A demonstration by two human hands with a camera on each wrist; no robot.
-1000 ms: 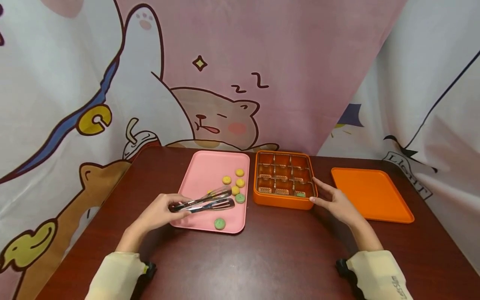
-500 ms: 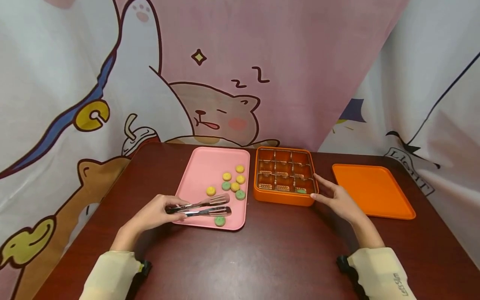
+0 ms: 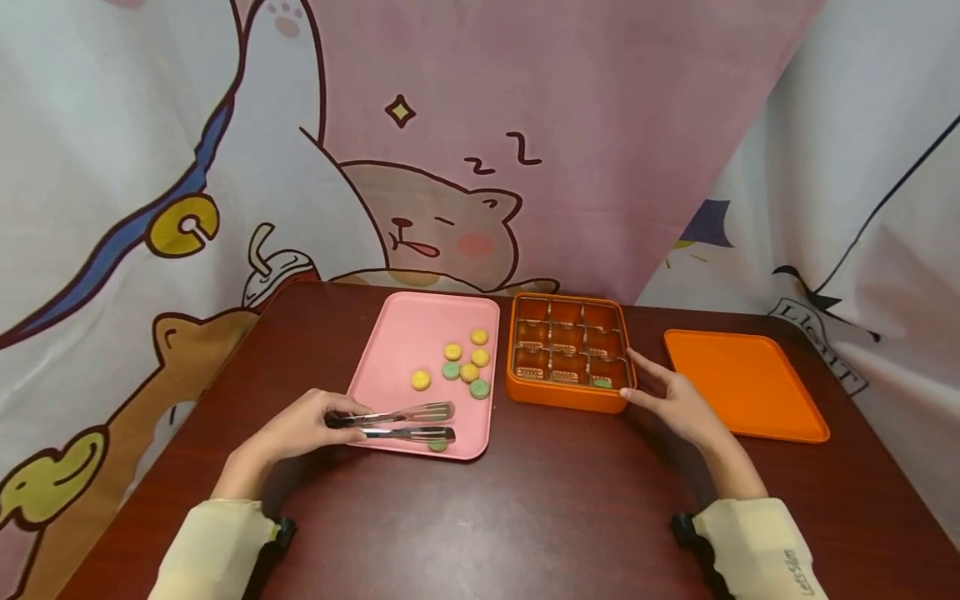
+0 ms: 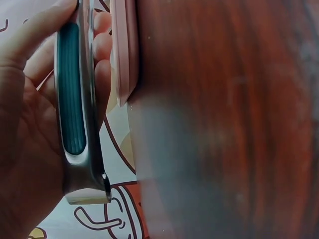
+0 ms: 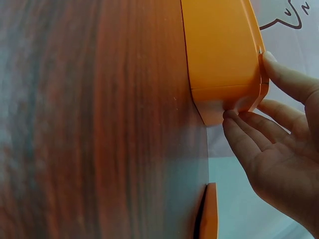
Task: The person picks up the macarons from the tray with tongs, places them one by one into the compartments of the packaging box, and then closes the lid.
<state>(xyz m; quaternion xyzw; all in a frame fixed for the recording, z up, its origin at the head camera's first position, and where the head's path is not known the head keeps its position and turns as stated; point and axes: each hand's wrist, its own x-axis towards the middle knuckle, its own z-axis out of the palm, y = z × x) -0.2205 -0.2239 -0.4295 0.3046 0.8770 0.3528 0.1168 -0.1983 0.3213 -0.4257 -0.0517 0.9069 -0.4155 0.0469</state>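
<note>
My left hand (image 3: 303, 429) holds metal tongs (image 4: 72, 94) with dark teal grips, thumb on one side and fingers on the other. The tongs' slotted ends stand apart above the front of the pink tray (image 3: 420, 312), partly covering a green round cookie (image 3: 437, 447). Farther back lie several yellow cookies (image 3: 421, 380) and green cookies (image 3: 479, 389). My right hand (image 3: 686, 408) touches the orange divided box (image 3: 562, 397) at its front right corner, thumb at the rim and fingertips against the side (image 5: 227, 107). A green piece (image 3: 602, 382) sits in the box's front right compartment.
An orange flat lid or tray (image 3: 746, 383) lies to the right of the box. Everything stands on a dark reddish wooden table (image 3: 480, 525). A printed cartoon curtain (image 3: 465, 83) hangs close behind the table's back edge.
My left hand has drawn the tongs left and toward me, from over the yellow cookies to the front green cookie, uncovering cookies behind. My right hand stays at the box; the head view tilts slightly.
</note>
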